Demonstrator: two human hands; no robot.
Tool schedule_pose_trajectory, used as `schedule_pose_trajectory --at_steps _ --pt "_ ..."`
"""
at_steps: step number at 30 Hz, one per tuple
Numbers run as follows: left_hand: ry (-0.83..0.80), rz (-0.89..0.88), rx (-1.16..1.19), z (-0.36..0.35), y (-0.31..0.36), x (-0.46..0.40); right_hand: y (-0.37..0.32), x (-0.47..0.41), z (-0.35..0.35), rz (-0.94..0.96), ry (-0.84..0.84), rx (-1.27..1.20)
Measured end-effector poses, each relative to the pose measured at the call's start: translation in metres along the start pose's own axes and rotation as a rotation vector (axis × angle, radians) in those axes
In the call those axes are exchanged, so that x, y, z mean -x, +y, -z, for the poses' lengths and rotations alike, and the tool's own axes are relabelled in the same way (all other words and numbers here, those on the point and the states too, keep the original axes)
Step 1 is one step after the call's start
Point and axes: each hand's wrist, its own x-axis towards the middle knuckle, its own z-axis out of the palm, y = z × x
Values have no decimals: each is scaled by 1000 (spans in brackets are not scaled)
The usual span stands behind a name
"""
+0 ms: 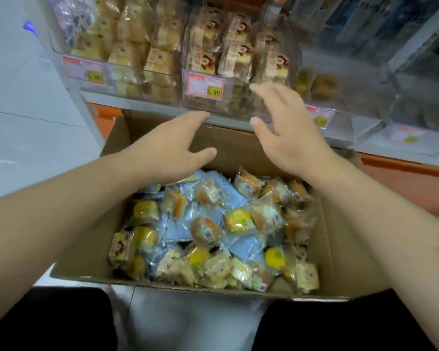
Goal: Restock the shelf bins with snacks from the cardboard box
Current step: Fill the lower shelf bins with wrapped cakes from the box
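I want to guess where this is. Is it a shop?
Most likely a small shop or snack store. Clear shelf bins hold wrapped cakes, each with a price tag on the front, and a cardboard box full of wrapped snacks sits below, ready for restocking.

1 cardboard box (91, 252) sits open, heaped with wrapped snacks (208, 231) — too many and too overlapped for a sure count, though at least 5 round yellow cakes (238, 220) and several blue packets (243, 245) show among them. 2 hands are in view, the left hand (167, 150) and the right hand (287, 133), both empty. On the shelf (147, 98) stand at least 3 clear bins (241, 97) of packaged cakes. 4 price labels (205, 85) show — 2 sharp, 2 blurred at the right.
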Motion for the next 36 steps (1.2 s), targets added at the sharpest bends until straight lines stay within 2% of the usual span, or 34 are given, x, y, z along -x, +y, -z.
schedule_pose_trajectory --at_steps 3,8,10,12,15,18,20,23,27,33,36 --pt "-100 -33 -27 -38 -4 14 3 46 -30 -5 -165 -81" --pt "-346 -20 -32 -104 -28 28 24 119 -109 -93 -795 -63" --pt "-447 -18 -73 -126 -42 29 36 143 -141 -135 -972 -48" --pt "-540 40 -164 -143 -57 30 45 159 -166 -203 -1079 -52" --pt "-740 142 -236 -165 -78 34 52 169 -192 -324 -1105 -156" --pt "-935 131 -206 -183 -100 43 57 167 -215 -432 -1051 -270" --pt "-1010 107 -177 -194 -112 48 61 168 -229 -537 -979 -354" --pt "-973 45 -210 -212 -119 53 66 173 -241 -624 -900 -418" --pt "-938 14 -254 -219 -120 50 67 173 -230 -646 -894 -532" --pt "-902 176 -126 -182 -99 46 63 154 -158 -670 -1010 -611" --pt "-829 266 65 -143 -79 38 56 132 -114 -724 -956 -725"
